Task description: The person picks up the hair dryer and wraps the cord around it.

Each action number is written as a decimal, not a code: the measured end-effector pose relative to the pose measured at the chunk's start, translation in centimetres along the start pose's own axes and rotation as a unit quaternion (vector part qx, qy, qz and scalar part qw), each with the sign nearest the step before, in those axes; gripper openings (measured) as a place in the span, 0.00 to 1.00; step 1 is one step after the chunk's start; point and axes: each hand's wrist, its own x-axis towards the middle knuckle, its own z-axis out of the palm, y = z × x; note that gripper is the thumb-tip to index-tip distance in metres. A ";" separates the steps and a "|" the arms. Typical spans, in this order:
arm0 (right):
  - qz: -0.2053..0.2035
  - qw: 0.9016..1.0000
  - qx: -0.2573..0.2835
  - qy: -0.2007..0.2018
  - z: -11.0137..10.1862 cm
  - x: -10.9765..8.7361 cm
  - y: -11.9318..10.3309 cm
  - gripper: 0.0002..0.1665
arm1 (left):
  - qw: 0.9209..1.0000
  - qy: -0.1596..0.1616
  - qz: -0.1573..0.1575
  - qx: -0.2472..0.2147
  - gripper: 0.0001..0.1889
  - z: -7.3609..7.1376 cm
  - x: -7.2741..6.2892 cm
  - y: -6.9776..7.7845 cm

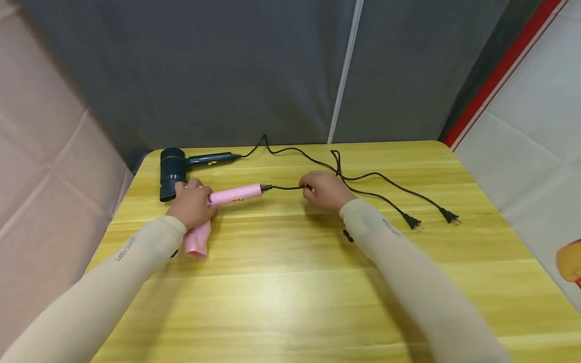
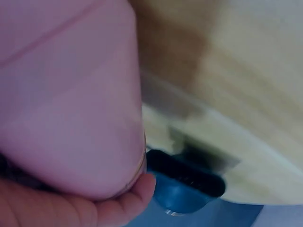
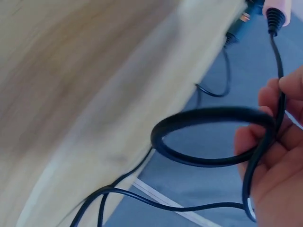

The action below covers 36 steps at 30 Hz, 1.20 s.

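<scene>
A pink hair dryer (image 1: 238,193) lies across the left part of the table, its handle pointing right. My left hand (image 1: 192,204) grips it round the barrel, which fills much of the left wrist view, with fingers (image 2: 125,203) curled under one end. My right hand (image 1: 327,191) pinches the black power cord (image 1: 286,188) of the pink dryer a short way from the handle. In the right wrist view a loop of this cord (image 3: 208,161) hangs by the palm. Just behind my left hand is a dark blue hair dryer (image 1: 172,169), its handle also turned right.
The blue dryer's cord (image 1: 295,148) runs along the back of the wooden table (image 1: 272,292) and crosses the other cord. Two black plugs (image 1: 412,222) lie at the right. A grey curtain (image 1: 204,75) hangs behind the table, with pale panels (image 1: 544,131) at the sides.
</scene>
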 end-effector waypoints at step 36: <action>-0.142 0.968 0.062 0.196 -3.7 -7.0 -5.4 0.11 | 0.923 0.378 0.075 -0.010 0.16 -0.2 -6.7 8.2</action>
